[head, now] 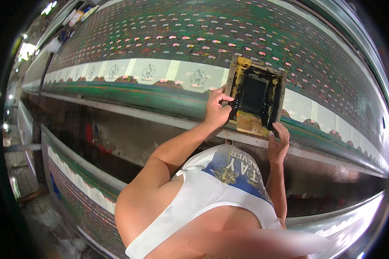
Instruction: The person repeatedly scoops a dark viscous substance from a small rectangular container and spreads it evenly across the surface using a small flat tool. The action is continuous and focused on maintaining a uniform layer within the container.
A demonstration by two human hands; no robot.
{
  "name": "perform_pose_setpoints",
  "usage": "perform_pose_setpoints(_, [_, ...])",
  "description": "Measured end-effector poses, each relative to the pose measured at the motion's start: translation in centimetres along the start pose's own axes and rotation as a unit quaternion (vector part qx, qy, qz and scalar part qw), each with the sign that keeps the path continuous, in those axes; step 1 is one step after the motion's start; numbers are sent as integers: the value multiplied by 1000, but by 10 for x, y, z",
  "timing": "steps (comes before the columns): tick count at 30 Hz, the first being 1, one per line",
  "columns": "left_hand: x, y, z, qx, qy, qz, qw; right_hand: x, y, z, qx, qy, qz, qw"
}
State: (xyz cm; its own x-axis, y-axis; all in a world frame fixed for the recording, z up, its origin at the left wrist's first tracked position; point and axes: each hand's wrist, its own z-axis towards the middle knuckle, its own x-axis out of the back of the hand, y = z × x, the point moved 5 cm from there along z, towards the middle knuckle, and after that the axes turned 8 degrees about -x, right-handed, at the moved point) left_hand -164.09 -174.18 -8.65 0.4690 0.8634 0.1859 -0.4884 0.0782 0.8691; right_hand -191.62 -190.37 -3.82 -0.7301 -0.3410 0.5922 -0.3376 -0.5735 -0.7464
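Note:
A screen printing frame [282, 87] with black ink on its mesh and inner edges lies at the near edge of a long green printing table [142, 94]. My left hand [218, 108] grips the frame's left side, thumb and forefinger on the rim. On the lower right corner rests my right hand [278, 140], its fingers bent around the edge. A flat squeegee [250, 123], tan and ink-stained, lies in the frame's near end, touched by neither hand. Pale fabric or paper pieces [199, 77] with dark printed motifs run in a row beneath and beside the frame.
Rows of small pink and white prints or residue marks cover the green surface [181, 35] beyond. A pale rail [149, 119] borders the table's near side. Behind me stands another long printing table [84, 191]. White containers [73, 16] and other items sit at the far left.

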Motion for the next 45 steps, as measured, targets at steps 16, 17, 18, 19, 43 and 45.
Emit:
perform_pose_setpoints(16, [-2,-2,2,66,-18,18,998,-33,-87,32,208,-227,-112,945])
perform_pose_setpoints(17, [-3,-3,0,67,-17,22,997,-34,-87,36,221,-235,-124,938])
perform_pose_setpoints(18, [-3,-4,0,66,-19,29,997,-34,-85,44,225,-247,-115,936])
perform_pose_setpoints(19, [-3,-4,1,80,-18,16,997,-33,-83,56,227,-257,-107,933])
perform_pose_setpoints(43, [5,-25,15,189,-55,-78,977,-64,-70,120,210,-198,-153,945])
perform_pose_setpoints(45, [2,-30,13,177,-51,-74,980,-58,-74,97,228,-190,-136,945])
